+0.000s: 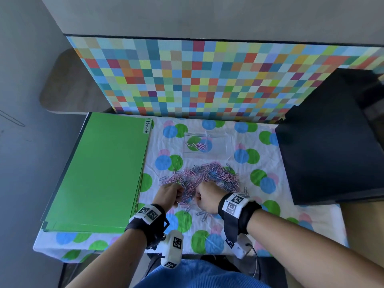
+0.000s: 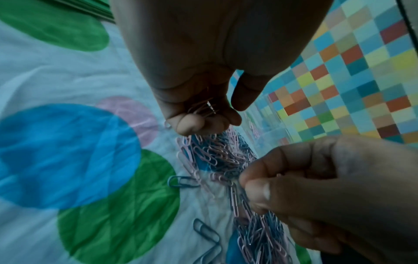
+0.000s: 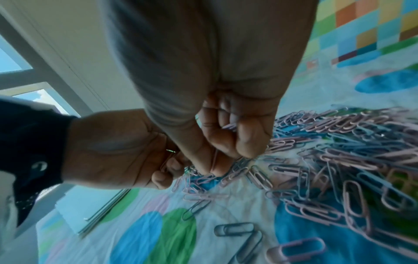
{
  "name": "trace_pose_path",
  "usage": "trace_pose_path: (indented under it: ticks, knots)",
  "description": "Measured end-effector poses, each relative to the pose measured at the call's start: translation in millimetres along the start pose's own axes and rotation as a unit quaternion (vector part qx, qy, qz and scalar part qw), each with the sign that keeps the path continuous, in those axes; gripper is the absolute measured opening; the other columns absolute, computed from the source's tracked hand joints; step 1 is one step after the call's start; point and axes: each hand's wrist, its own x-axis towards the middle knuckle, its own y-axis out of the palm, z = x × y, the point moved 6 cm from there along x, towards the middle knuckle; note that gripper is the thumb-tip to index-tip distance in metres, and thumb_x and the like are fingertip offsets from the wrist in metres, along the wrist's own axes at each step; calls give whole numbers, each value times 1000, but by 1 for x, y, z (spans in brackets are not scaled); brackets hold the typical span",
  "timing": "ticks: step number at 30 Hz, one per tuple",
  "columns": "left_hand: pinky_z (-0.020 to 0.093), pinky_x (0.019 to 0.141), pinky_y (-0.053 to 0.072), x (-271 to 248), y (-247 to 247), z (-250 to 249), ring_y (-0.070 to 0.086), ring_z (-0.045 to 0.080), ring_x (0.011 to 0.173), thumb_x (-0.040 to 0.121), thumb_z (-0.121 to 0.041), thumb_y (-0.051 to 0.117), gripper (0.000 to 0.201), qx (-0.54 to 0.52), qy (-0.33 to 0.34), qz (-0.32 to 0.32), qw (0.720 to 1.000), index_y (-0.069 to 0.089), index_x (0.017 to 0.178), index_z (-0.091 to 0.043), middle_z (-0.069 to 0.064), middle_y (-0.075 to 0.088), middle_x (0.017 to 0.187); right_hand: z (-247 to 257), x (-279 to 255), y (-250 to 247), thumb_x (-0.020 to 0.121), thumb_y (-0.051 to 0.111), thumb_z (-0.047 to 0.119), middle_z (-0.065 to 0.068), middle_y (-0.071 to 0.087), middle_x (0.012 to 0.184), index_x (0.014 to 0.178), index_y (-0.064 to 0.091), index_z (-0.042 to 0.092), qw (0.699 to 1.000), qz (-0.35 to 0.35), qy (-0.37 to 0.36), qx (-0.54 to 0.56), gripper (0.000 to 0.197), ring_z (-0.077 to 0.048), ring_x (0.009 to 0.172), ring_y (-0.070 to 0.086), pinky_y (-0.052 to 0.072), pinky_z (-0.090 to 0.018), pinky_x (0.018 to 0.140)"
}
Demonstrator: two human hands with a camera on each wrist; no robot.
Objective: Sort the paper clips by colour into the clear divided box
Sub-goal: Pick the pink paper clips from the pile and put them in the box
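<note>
A heap of pink and blue paper clips (image 1: pixel 207 175) lies mid-table on the spotted cloth. Behind it stands the clear divided box (image 1: pixel 218 151); its left compartment holds several pink clips (image 1: pixel 197 145), and its right part looks empty. Both hands work at the heap's near edge, close together. My left hand (image 1: pixel 169 193) curls its fingers (image 2: pixel 192 123) round a small bunch of pink clips (image 2: pixel 203 109). My right hand (image 1: pixel 207 196) has curled fingers holding pink clips (image 3: pixel 228 126), and its thumb and forefinger pinch one pink clip (image 3: pixel 214 159).
A stack of green folders (image 1: pixel 99 173) labelled "Permits" fills the table's left side. A black box (image 1: pixel 332 146) stands at the right. A checkered panel (image 1: pixel 207 80) closes off the back. Loose clips (image 1: pixel 203 216) lie near the front of the heap.
</note>
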Motion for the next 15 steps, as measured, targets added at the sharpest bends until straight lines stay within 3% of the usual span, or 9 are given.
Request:
trace_pose_path:
  ticks: [3, 7, 9, 12, 15]
  knots:
    - [24, 48, 29, 1, 4, -3, 43, 18, 48, 90, -8, 45, 25, -23, -19, 0, 1000, 55, 67, -8, 7, 48, 60, -1, -1, -11, 85, 58, 10, -10, 72, 86, 78, 71, 6, 999, -30, 10, 32, 15, -21, 81, 67, 48, -24, 65]
    - [24, 42, 41, -1, 25, -14, 52, 18, 43, 98, -19, 39, 33, -131, -62, 44, 988, 57, 76, -3, 8, 56, 55, 11, 1, -32, 82, 64, 14, -12, 71, 83, 84, 70, 4, 991, -96, -2, 89, 11, -23, 77, 66, 48, -26, 63]
    - [28, 49, 47, -2, 40, -25, 55, 20, 48, 101, -26, 35, 37, -174, -67, 66, 980, 59, 82, -4, 8, 60, 61, 18, 5, -39, 80, 64, 12, -13, 71, 86, 88, 70, 7, 990, -106, -10, 92, 11, -26, 82, 67, 53, -30, 68]
    - [30, 60, 46, -1, 55, -43, 58, 22, 67, 102, -32, 31, 39, -227, -69, 77, 968, 59, 91, -7, 11, 61, 76, 26, 6, -51, 80, 57, 6, -13, 70, 96, 99, 67, 8, 990, -114, -20, 74, 22, -28, 91, 65, 50, -29, 73]
    - [30, 57, 47, 4, 60, -62, 60, 22, 65, 101, -39, 30, 46, -270, -71, 87, 956, 57, 90, -4, 12, 62, 71, 24, -1, -72, 81, 55, 5, -13, 69, 104, 108, 66, 8, 982, -155, -30, 107, 28, -27, 98, 63, 52, -33, 83]
